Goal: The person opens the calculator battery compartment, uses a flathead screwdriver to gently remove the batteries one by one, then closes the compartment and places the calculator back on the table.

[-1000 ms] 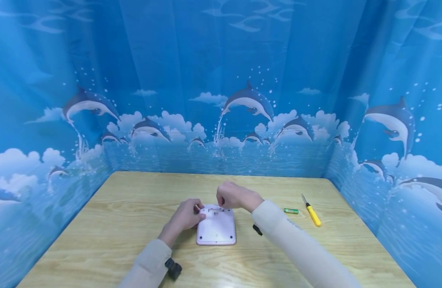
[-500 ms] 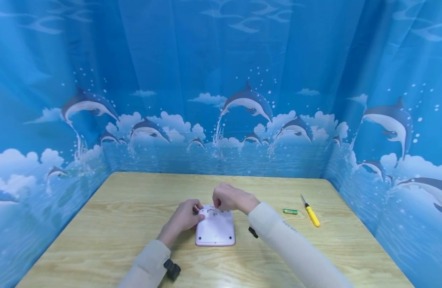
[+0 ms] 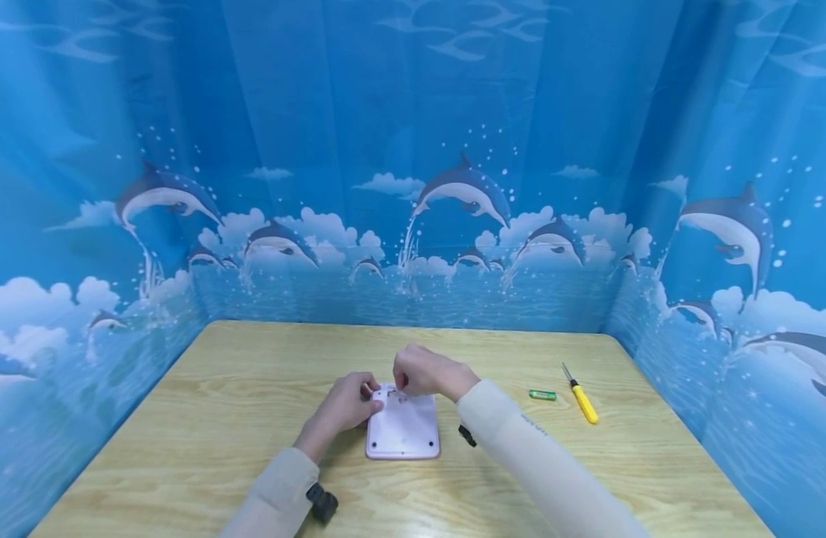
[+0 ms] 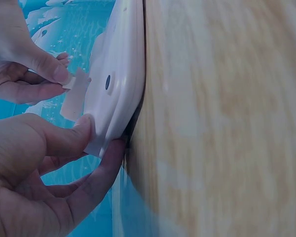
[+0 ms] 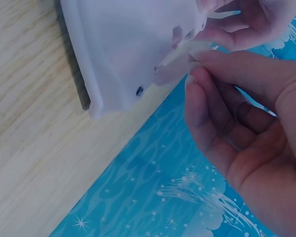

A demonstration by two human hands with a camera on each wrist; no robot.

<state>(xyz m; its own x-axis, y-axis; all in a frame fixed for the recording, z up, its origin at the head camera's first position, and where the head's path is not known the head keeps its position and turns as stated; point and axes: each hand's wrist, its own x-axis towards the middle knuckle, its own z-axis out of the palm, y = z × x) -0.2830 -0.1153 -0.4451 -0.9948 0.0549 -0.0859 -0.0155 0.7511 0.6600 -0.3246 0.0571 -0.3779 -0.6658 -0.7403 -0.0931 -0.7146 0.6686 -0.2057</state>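
Observation:
A flat pale pink-white device point(image 3: 402, 433) lies on the table with its underside up, showing small dark feet and a recess near its far edge. My left hand point(image 3: 348, 401) holds the far left corner; the left wrist view has the thumb on top and a finger point(image 4: 106, 170) under the edge. Over the recess, my right hand point(image 3: 426, 371) pinches a small thin whitish piece point(image 4: 78, 96) between thumb and fingertips. The piece stands tilted against the device's far edge, and its full shape is partly hidden by the fingers.
To the right on the wooden table point(image 3: 252, 359) lie a green battery point(image 3: 543, 394) and a screwdriver with a yellow handle point(image 3: 584, 403), its shaft pointing away. A blue dolphin-print curtain point(image 3: 413, 291) hangs around the back and sides.
My right hand has slid a little to the left along the device's far edge, covering more of the recess. My left hand keeps its hold on the corner.

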